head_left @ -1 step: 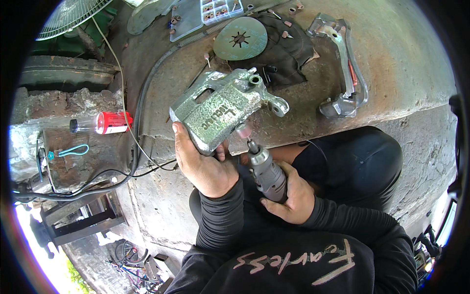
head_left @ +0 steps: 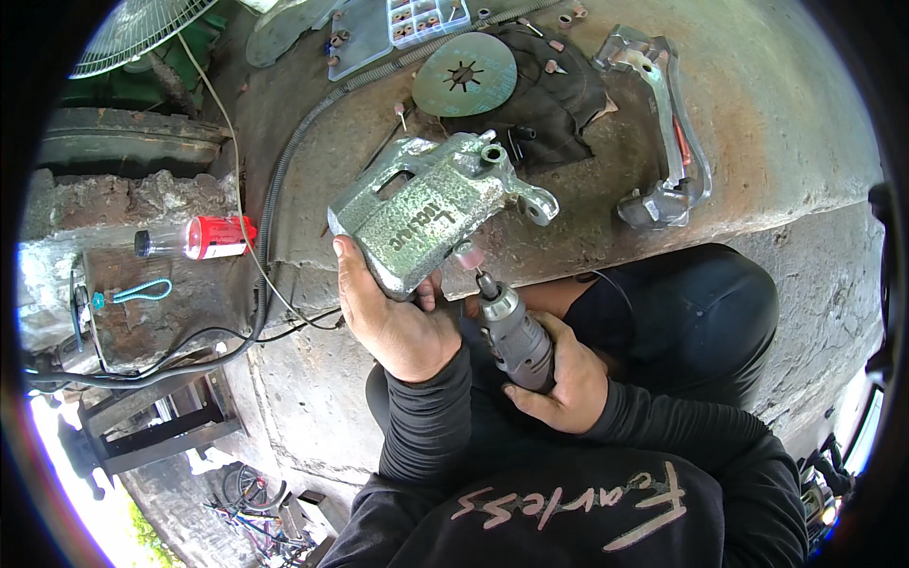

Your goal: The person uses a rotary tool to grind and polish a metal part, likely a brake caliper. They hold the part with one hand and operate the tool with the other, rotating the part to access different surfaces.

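Note:
My left hand [head_left: 402, 327] is closed around the lower end of a silver cast-metal brake caliper [head_left: 426, 222], which is tilted, with dark handwriting on its face. The thumb lies along its left edge, and the other fingers are mostly hidden beneath. In my right hand [head_left: 566, 383] is a grey rotary grinder [head_left: 516, 341], its nose pointing up and left. A pink grinding stone [head_left: 469, 256] is fitted in its chuck, right by the caliper's lower right edge. Whether stone and metal touch, I cannot tell.
A round green sanding disc [head_left: 473, 66] and black cloth [head_left: 559, 104] lie beyond the caliper. Another metal bracket [head_left: 668, 123] rests far right. A compartment box [head_left: 426, 19] holds small bits. A grey corrugated hose [head_left: 284, 161] runs left, near a red-labelled bottle [head_left: 216, 237] and a fan [head_left: 133, 33].
The grinder and its pink stone have shifted very slightly to the left. My left hand and the brake caliper look unchanged.

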A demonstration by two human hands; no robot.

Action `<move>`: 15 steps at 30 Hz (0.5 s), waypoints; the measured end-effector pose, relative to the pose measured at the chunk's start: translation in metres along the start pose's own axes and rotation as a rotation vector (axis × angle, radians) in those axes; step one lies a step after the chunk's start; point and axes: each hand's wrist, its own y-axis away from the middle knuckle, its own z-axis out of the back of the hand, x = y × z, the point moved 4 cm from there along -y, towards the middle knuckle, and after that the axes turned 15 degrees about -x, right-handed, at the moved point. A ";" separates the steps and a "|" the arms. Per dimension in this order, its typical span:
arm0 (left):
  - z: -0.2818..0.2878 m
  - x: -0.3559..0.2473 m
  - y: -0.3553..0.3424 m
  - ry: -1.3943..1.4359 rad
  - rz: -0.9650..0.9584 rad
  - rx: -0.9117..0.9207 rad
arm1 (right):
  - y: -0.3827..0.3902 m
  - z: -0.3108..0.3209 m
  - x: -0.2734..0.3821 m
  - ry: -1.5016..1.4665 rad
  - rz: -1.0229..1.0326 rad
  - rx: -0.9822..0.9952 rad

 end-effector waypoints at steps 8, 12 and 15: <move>0.003 0.004 -0.007 -0.012 -0.028 0.108 | -0.004 0.002 -0.002 0.032 -0.054 0.070; 0.003 0.004 -0.007 0.018 -0.017 0.065 | -0.007 0.004 -0.002 -0.027 -0.045 -0.008; 0.002 0.004 -0.005 0.007 -0.010 -0.021 | -0.008 0.003 0.001 0.009 0.057 -0.032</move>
